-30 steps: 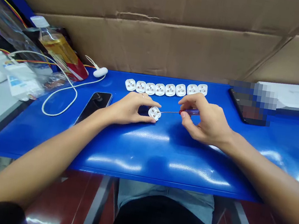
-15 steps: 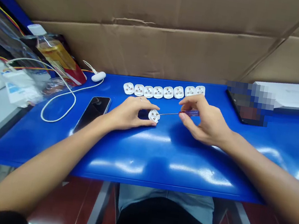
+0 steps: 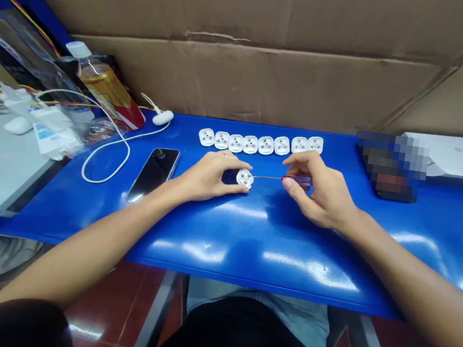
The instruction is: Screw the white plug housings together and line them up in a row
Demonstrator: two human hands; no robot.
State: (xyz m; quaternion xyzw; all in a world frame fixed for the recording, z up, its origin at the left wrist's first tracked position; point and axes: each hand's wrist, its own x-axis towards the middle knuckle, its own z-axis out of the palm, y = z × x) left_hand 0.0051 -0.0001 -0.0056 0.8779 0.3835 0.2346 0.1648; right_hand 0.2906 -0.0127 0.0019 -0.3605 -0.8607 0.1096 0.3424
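Clear plastic bottle [image 3: 98,82], white-capped, lies tilted at the far left of the glossy blue table [image 3: 273,243], with amber contents visible through its wall. Beside it, a clear plastic bag [image 3: 101,131] holds items too indistinct to identify.

The left hand [image 3: 209,176] rests low on the table, fingers curved over and against a white plug body [image 3: 244,178], which lies flat near the table's middle, its pin side up. The thumb lies along the near side, and the grip is closed around the piece. The right hand [image 3: 319,192] is pinched together on a screwdriver [image 3: 298,180] with a red-and-purple handle, held between thumb and fingers. Its thin shaft runs level toward the plug body and meets its face.

Eight more white plug bodies [image 3: 258,143] stand in a straight row just beyond the hands. A black smartphone [image 3: 154,168] lies left of the left hand, near a looped white cable [image 3: 105,163]. A white box [image 3: 455,157] sits at the far right, beside a pixelated dark object [image 3: 389,168]. A cardboard sheet [image 3: 251,43] stands behind the table.
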